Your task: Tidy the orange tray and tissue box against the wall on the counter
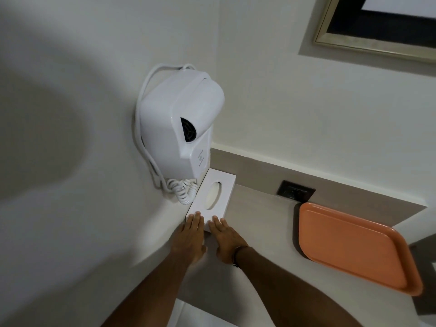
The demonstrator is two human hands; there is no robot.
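- Your left hand (190, 237) and right hand (226, 240) lie flat and open on the near end of the tissue box (213, 199); neither one grasps it, they only press and push.
- The box sits in the corner, one long side along the wall (82, 208), its far end under the hair dryer (181, 123).
- Push much further and the box could jam against the dryer's coiled cord (182, 190), which hangs just beside it.
- Press harder with one palm than the other and the box will likely swing away from the wall.
- The orange tray (354, 246) lies well apart to your right on the counter (259, 220), its near corner looking close to the edge; a careless sweep of your arm could tip it off.
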